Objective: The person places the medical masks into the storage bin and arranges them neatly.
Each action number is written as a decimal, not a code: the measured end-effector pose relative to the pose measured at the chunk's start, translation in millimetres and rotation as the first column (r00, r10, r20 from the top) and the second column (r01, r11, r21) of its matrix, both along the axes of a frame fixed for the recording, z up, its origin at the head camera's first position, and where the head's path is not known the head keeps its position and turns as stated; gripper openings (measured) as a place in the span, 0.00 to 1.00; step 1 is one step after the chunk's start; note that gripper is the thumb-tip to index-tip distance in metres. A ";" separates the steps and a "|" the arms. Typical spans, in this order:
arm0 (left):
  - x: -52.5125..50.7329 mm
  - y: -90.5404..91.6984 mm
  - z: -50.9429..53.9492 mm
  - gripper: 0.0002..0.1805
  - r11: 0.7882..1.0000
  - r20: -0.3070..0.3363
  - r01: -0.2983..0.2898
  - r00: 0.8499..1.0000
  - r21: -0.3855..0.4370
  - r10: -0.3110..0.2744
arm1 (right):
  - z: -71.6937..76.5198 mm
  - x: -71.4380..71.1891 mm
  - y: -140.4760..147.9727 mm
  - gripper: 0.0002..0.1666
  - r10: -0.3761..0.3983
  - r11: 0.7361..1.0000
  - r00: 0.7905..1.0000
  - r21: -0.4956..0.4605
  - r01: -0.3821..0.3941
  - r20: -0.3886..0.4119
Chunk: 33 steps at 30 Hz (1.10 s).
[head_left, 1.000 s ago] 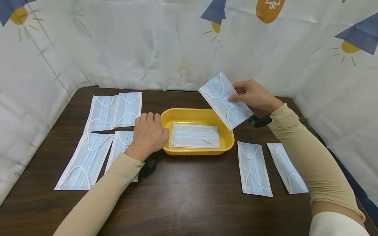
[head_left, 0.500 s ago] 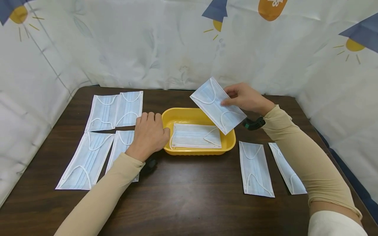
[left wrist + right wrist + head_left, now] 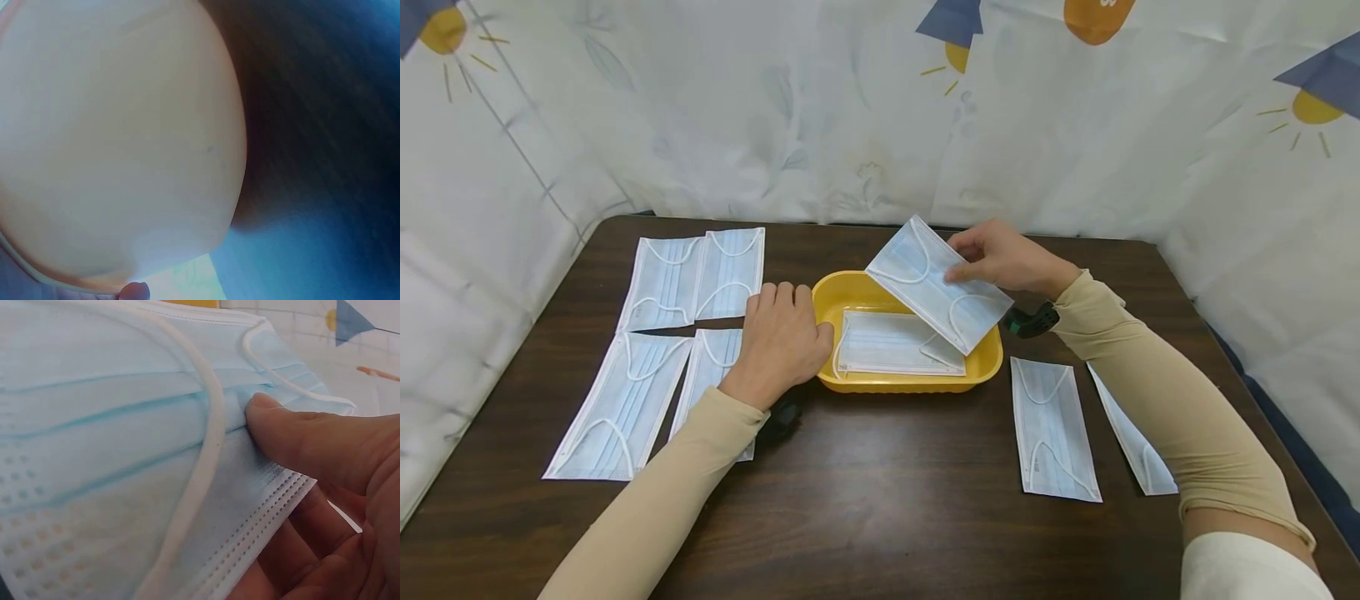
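My right hand point(image 3: 1003, 260) pinches a light blue face mask point(image 3: 928, 275) by its right side, thumb on the ear-loop face. The mask hangs tilted above the right part of a yellow plastic tray point(image 3: 988, 367). In the right wrist view, the thumb point(image 3: 300, 434) presses on the mask's pleats and the other fingers lie behind it. Another face mask point(image 3: 880, 350) lies flat in the tray. My left hand point(image 3: 786, 337) grips the tray's left end, fingers bent and thumb at the rim. The left wrist view is mostly filled by a blurred pale surface.
Several face masks point(image 3: 621, 408) lie in two rows on the left of the dark wooden table point(image 3: 880, 500), one partly under my left forearm. On the right lie a face mask point(image 3: 1052, 433) and another face mask point(image 3: 1135, 437), partly covered by my right sleeve. A patterned white curtain point(image 3: 737, 125) surrounds the table.
My right hand has moved left and down with its face mask, which now covers more of the tray and part of the mask lying there. My left hand stays at the tray.
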<state>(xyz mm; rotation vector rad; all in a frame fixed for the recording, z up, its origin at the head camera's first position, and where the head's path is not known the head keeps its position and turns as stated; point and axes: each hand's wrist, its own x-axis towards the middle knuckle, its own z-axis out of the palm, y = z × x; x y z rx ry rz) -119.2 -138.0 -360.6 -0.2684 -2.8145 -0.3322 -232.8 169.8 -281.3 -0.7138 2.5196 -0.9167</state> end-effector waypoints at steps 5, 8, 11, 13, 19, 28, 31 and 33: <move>-0.3 0.0 -0.8 0.13 1.000 -0.005 0.001 1.000 0.002 -0.001 | -2.6 0.0 -4.9 0.07 0.041 0.999 0.998 0.012 -0.041 0.037; 0.0 0.0 -1.0 0.13 1.000 -0.011 0.001 1.000 0.004 -0.001 | -3.3 0.0 -7.7 0.06 0.069 0.997 0.996 0.021 -0.070 0.049; 0.6 0.1 -0.9 0.13 1.000 -0.020 0.003 1.000 0.004 -0.003 | -5.1 -1.0 -10.1 0.04 0.113 0.993 0.993 0.026 -0.114 0.043; 1.0 0.2 -0.9 0.13 1.000 -0.025 0.004 1.000 0.003 -0.004 | -6.4 -1.5 -11.9 0.05 0.141 0.990 0.989 0.024 -0.142 0.041; 1.0 0.7 -0.5 0.14 1.000 -0.012 0.001 1.000 0.001 -0.001 | -9.7 -2.1 -19.5 0.04 0.185 0.982 0.982 0.024 -0.186 0.043; 1.5 0.5 0.0 0.14 1.000 -0.022 0.008 1.000 0.013 -0.007 | -11.5 -2.3 -29.4 0.05 0.259 0.964 0.965 0.054 -0.261 0.050; 1.5 0.4 0.0 0.14 1.000 -0.013 0.004 1.000 0.013 -0.004 | -12.6 -2.6 -32.6 0.07 0.282 0.956 0.957 0.070 -0.286 0.063; 1.3 0.7 0.1 0.14 1.000 -0.003 0.004 1.000 0.015 -0.004 | -13.5 -2.6 -34.3 0.08 0.299 0.949 0.952 0.083 -0.304 0.070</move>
